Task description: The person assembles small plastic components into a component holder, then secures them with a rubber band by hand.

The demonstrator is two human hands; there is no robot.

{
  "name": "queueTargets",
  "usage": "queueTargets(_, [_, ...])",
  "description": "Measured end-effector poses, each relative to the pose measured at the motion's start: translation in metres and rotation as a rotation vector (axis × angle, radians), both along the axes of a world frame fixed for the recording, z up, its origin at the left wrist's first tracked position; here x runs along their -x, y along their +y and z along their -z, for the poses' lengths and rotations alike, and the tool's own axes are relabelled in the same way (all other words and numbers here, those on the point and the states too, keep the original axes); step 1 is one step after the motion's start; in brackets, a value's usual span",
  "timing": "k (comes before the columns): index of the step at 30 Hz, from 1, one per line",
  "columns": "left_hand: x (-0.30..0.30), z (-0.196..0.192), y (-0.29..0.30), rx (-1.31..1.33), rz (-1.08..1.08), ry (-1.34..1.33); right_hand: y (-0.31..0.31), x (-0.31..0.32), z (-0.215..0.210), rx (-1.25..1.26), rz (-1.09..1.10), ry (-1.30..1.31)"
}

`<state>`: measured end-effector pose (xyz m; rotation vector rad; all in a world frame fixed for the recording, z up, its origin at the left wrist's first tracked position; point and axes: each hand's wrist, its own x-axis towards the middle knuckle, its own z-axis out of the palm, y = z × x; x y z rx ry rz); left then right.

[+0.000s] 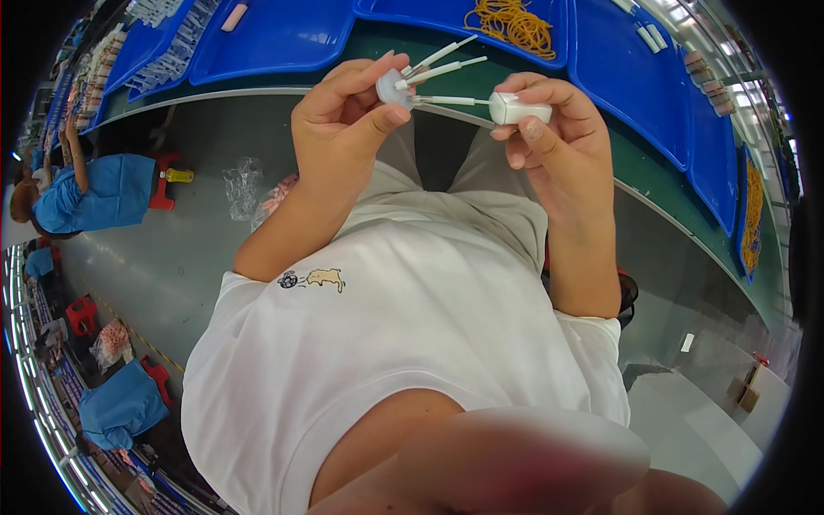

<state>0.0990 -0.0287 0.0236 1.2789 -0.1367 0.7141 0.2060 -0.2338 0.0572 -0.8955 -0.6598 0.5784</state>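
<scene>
My left hand (pixel 335 116) pinches a round translucent white piece (pixel 390 89) between thumb and fingers. Several thin white rods (pixel 442 73) with narrow tips fan out from that piece toward the right. The lowest rod (pixel 451 100) runs level across to a small white block-shaped part (pixel 521 111), and its tip meets that part's left end. Thumb and fingers of my right hand (pixel 571 137) are closed around the white part. Whether the rod tip enters it or only touches it, I cannot tell. Both hands are raised at the bench's near edge.
Blue trays (pixel 275 43) line the green bench (pixel 412 34). One tray holds a heap of yellow rubber bands (pixel 515 24); a pink piece (pixel 234 17) lies in another. Clear small parts (pixel 176 51) are stacked at the far left. A person in blue (pixel 107 193) sits at left near a red stool (pixel 163 184).
</scene>
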Motion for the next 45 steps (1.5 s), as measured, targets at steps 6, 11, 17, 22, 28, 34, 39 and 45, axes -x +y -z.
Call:
queueTargets(6, [0.007, -0.002, 0.001, -0.094, -0.026, -0.034, 0.001, 0.005, 0.011, -0.013, 0.002, 0.037])
queueTargets(11, [0.012, -0.008, -0.001, -0.202, -0.068, -0.009, 0.002, 0.014, 0.005, 0.193, 0.147, -0.259])
queueTargets(17, [0.013, -0.004, -0.003, -0.209, -0.005, 0.066, -0.001, 0.019, 0.014, 0.301, 0.072, -0.223])
queueTargets(22, [0.012, -0.009, -0.022, 0.024, 0.102, 0.194, 0.003, 0.020, 0.024, 0.279, 0.074, -0.214])
queueTargets(28, [0.010, 0.000, -0.015, 0.161, 0.198, 0.209, 0.004, 0.027, 0.022, 0.116, 0.138, -0.175])
queueTargets(34, [0.009, 0.008, -0.009, 0.346, 0.448, 0.364, -0.008, 0.019, 0.017, 0.197, 0.434, -0.724])
queueTargets(39, [0.005, 0.009, -0.024, 0.455, 0.519, 0.390, 0.000, 0.015, 0.022, 0.227, 0.631, -1.024])
queueTargets(45, [0.002, 0.017, -0.028, 0.615, 0.628, 0.311, 0.006, 0.016, 0.028, 0.224, 0.676, -1.105])
